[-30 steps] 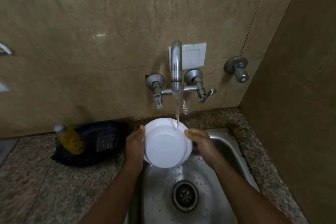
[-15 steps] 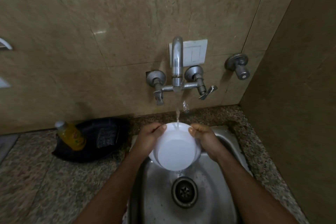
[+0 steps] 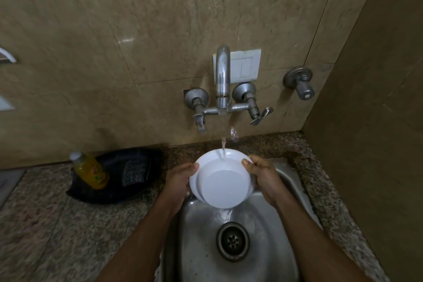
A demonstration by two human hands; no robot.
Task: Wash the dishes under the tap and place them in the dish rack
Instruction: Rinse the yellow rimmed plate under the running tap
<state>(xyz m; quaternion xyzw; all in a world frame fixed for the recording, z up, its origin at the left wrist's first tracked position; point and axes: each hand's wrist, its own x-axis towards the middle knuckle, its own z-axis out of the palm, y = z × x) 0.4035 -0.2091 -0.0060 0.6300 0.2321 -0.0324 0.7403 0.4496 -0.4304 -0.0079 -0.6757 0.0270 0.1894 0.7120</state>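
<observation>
A white bowl (image 3: pixel 223 181) is held over the steel sink (image 3: pixel 270 247), tilted so its underside faces me. My left hand (image 3: pixel 179 183) grips its left rim and my right hand (image 3: pixel 263 176) grips its right rim, thumbs on the rim. Water runs from the wall tap (image 3: pixel 223 80) onto the bowl's upper edge and spills off the lower edge toward the drain (image 3: pixel 233 241). No dish rack is in view.
A yellow bottle (image 3: pixel 91 170) with a white cap lies against a dark bag (image 3: pixel 128 178) on the granite counter (image 3: pixel 45 224) left of the sink. Tap handles (image 3: pixel 251 104) and a separate valve (image 3: pixel 299 82) stick out from the tiled wall. A side wall closes the right.
The bowl has been turned in both hands under the stream and tipped further toward me. My left thumb has shifted along the rim.
</observation>
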